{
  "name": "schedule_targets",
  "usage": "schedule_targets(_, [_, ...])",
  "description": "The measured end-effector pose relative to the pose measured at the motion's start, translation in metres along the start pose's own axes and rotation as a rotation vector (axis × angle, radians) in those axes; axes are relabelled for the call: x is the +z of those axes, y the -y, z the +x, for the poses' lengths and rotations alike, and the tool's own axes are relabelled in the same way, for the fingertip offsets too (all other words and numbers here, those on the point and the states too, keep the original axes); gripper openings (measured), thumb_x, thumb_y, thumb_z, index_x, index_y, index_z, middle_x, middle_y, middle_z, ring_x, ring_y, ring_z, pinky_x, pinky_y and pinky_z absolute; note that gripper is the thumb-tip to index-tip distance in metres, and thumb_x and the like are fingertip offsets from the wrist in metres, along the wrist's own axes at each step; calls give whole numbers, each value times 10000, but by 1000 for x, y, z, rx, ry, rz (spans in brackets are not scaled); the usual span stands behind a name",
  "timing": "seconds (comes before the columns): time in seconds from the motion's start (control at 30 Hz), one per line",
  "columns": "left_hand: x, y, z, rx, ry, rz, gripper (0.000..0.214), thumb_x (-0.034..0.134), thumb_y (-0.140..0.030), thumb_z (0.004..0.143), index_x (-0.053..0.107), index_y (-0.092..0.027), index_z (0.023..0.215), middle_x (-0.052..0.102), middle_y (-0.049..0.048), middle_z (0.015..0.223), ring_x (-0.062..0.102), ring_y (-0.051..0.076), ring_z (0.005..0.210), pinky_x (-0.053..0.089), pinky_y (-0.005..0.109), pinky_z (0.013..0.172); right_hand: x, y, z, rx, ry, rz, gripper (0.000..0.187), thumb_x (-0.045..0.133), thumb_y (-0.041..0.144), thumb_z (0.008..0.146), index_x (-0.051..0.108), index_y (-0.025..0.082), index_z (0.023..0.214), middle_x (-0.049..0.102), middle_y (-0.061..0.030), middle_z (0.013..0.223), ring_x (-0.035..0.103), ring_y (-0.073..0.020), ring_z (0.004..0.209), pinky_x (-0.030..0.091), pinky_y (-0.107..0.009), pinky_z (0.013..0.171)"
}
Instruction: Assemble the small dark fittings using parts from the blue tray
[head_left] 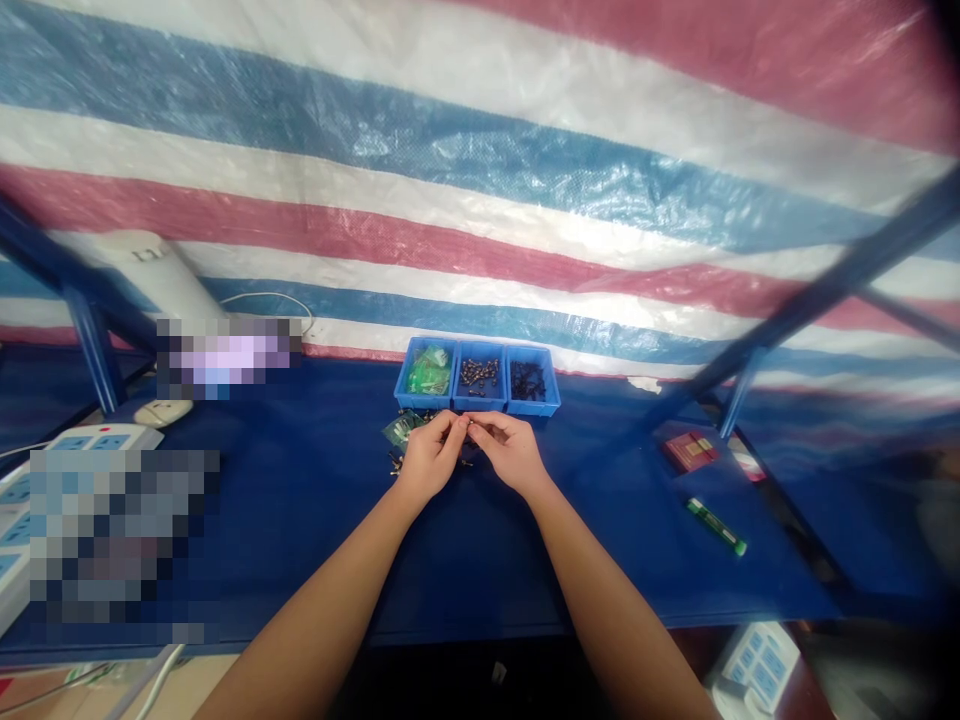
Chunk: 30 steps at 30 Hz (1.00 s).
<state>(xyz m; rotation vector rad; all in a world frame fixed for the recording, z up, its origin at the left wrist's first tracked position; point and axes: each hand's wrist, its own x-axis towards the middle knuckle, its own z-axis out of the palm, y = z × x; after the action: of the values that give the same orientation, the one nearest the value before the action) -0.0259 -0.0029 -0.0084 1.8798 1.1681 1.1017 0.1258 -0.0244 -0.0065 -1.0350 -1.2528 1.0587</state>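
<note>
My left hand and my right hand meet fingertip to fingertip above the blue table. Both are closed in a pinch around something too small to make out. Just beyond them stand three blue bins side by side. The left bin holds green pieces in clear plastic, the middle bin small brass-coloured parts, and the right bin small black parts. Beside my left hand lie a green packet and several loose small parts, partly hidden by the hand.
At the left are a white power strip, a computer mouse and a white cylinder. Toward the right lie a red box and a green tube-like pack. Blue metal frame bars slant at both sides before a striped sheet.
</note>
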Motion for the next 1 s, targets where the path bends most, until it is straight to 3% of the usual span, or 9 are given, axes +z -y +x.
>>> schedule_targets(0.33, [3, 4, 0, 14, -9, -19, 443, 403, -420, 957, 498, -177, 600, 512, -18, 532, 491, 107, 508, 395, 232, 535, 3, 2, -2, 16, 21, -22, 271, 691, 383, 798, 739, 220, 1009, 735, -57, 997, 696, -222, 890, 567, -371, 851])
schedule_targets(0.53, [0, 1, -1, 0, -16, -60, 241, 485, -401, 923, 555, -189, 832, 546, -30, 616, 517, 106, 550, 418, 217, 562, 2, 1, -1, 21, -40, 1, 288, 682, 385, 808, 732, 205, 1028, 737, -66, 989, 697, -222, 891, 565, -370, 857])
schedule_targets(0.7, [2, 3, 0, -4, -33, -52, 226, 486, -396, 924, 573, -188, 910, 560, -23, 626, 528, 111, 550, 415, 219, 562, 3, -1, -1, 28, -49, 22, 302, 688, 379, 805, 727, 196, 1042, 740, -69, 983, 699, -221, 885, 565, -372, 859])
schedule_targets(1.0, [2, 2, 0, 10, -23, 80, 344, 413, -381, 953, 519, -184, 692, 531, -27, 564, 515, 109, 534, 394, 223, 565, 3, -1, -1, 40, -18, 21, 320, 697, 395, 789, 723, 202, 1043, 736, -69, 1019, 699, -227, 906, 564, -379, 868])
